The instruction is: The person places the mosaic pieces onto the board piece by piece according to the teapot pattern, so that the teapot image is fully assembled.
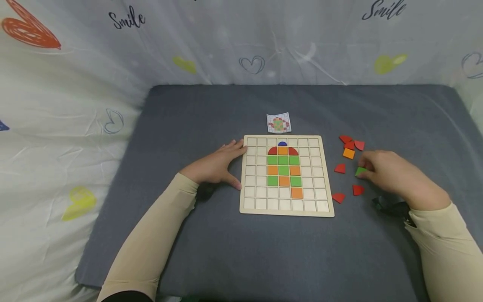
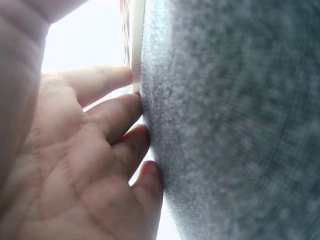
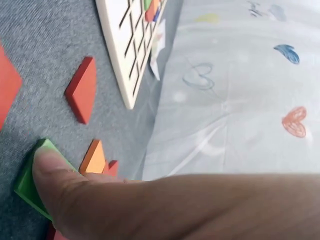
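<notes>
A wooden grid board [image 1: 249, 211] lies on the grey cloth, with green, orange, red and blue pieces in its middle columns. My left hand [image 1: 216, 165] rests at the board's left edge, fingers and thumb spread against it; the left wrist view shows the fingertips touching the board's side [image 2: 136, 45]. To the right of the board, my right hand [image 1: 394, 174] pinches a green square [image 1: 360, 171] between thumb and fingers. The right wrist view shows the thumb on the green square [image 3: 30, 185], close to the cloth.
Red pieces [image 1: 340, 168] lie scattered between the board and my right hand, with an orange square [image 1: 349, 153] among them. A small printed pattern card [image 1: 279, 123] lies just behind the board. A white printed curtain [image 1: 226, 42] hangs along the table's far edge.
</notes>
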Available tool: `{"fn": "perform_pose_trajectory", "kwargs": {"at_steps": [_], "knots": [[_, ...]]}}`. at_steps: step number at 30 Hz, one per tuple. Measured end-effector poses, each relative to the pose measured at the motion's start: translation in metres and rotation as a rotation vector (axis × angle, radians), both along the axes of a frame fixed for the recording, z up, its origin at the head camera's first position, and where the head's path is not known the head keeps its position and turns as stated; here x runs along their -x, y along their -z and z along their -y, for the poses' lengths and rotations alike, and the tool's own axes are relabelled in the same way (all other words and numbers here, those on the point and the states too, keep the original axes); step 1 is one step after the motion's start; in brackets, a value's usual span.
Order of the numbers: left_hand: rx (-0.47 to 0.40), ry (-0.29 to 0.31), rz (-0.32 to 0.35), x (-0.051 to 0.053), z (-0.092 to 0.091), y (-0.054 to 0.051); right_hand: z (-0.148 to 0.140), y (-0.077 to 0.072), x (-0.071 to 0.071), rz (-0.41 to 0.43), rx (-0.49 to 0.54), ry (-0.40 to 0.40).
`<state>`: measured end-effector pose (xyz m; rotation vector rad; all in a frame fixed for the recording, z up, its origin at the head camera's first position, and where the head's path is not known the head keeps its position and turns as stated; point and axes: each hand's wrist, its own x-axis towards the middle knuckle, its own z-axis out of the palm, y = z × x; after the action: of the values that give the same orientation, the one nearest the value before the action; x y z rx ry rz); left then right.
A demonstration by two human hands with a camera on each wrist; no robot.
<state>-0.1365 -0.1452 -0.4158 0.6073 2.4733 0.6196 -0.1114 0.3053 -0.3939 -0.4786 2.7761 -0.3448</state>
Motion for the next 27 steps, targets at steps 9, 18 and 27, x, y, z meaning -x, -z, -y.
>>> {"fn": "perform_pose_trajectory", "kwargs": {"at_steps": [9, 18, 27], "knots": [[-0.006, 0.008, -0.002, 0.0, 0.001, 0.001, 0.013, -0.009, -0.002, 0.001, 0.023, -0.004], [-0.009, 0.015, -0.004, 0.0, 0.001, 0.0, 0.037, -0.02, -0.005, 0.0, 0.021, -0.027], [-0.012, 0.016, -0.001, 0.0, 0.001, 0.0, 0.069, -0.027, -0.007, -0.018, 0.067, -0.083]]}}
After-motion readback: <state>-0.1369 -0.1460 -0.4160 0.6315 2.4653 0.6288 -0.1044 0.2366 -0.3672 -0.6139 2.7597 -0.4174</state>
